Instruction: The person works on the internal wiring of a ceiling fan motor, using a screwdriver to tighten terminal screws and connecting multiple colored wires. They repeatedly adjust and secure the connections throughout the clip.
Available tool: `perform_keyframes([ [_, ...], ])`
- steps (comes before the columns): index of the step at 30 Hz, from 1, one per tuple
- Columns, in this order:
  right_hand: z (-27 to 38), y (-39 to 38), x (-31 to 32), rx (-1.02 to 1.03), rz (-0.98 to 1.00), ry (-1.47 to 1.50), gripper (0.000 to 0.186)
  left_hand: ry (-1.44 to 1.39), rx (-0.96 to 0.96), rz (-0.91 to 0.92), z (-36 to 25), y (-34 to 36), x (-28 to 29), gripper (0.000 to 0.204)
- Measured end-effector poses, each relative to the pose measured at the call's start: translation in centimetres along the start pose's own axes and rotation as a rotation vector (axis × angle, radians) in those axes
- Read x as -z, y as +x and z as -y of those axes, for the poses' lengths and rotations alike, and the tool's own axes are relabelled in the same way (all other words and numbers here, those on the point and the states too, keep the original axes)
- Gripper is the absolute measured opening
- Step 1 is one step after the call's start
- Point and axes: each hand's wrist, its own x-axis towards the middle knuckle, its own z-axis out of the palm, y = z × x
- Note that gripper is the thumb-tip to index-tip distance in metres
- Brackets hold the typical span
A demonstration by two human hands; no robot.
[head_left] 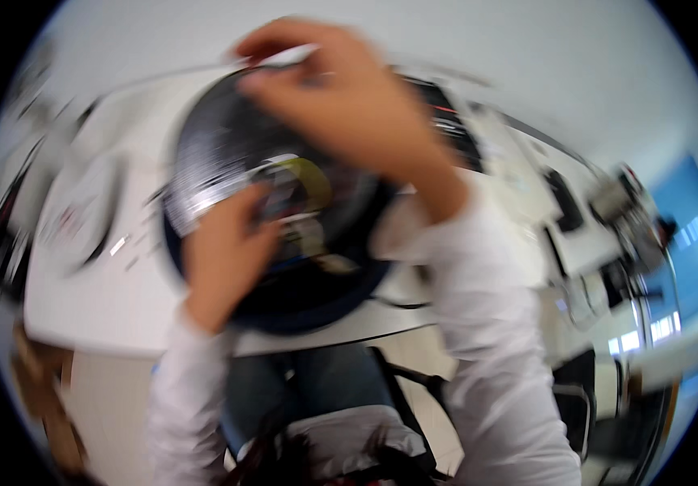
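A large round black object (203,146) with a shiny upper side and a dark blue lower rim (300,322) rests on the white table. Motion blurs it, and I cannot make out its kind. A yellow ring-shaped part (314,182) and several small pale pieces (308,235) show at its middle. Beside these is my left hand (227,251), thumb and forefinger apart with nothing visible between them. My right hand (325,89) is raised over the far edge of the round object. Its thumb and fingers are closed around a small white piece (288,55), too blurred to name.
A white rounded object (86,211) stands on the table (122,312) to the left. Black equipment (446,121) lies behind my right wrist, and a black cable (397,304) runs near the front edge. More desks (592,243) and a black chair (576,397) are at the right.
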Motion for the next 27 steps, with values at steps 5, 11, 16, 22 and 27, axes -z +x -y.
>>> perform_keyframes([
  [5, 6.4, 2.2, -4.6, -0.007, 0.314, -0.124, 0.025, -0.166, -0.169, -0.227, -0.7, -0.2, -2.4, 0.017],
  [11, 6.6, 3.8, -15.3, 0.175, 0.624, -0.364, 0.018, -0.155, -0.11, -0.28, -0.2, -0.5, -3.5, 0.016],
  [16, 2.6, 5.5, -20.8, 0.327, 0.813, -0.78, 0.012, -0.239, -0.204, -0.487, -0.3, 0.5, -6.5, 0.016],
  [22, 1.0, 6.2, -24.0, 0.138, 0.975, -0.832, 0.012, -0.229, -0.226, -0.388, -1.0, -0.3, -6.7, 0.016],
  [27, -0.1, 6.1, -25.0, -0.009, 1.058, -0.724, 0.013, -0.224, -0.242, -0.329, -1.2, -0.8, -6.9, 0.016],
])
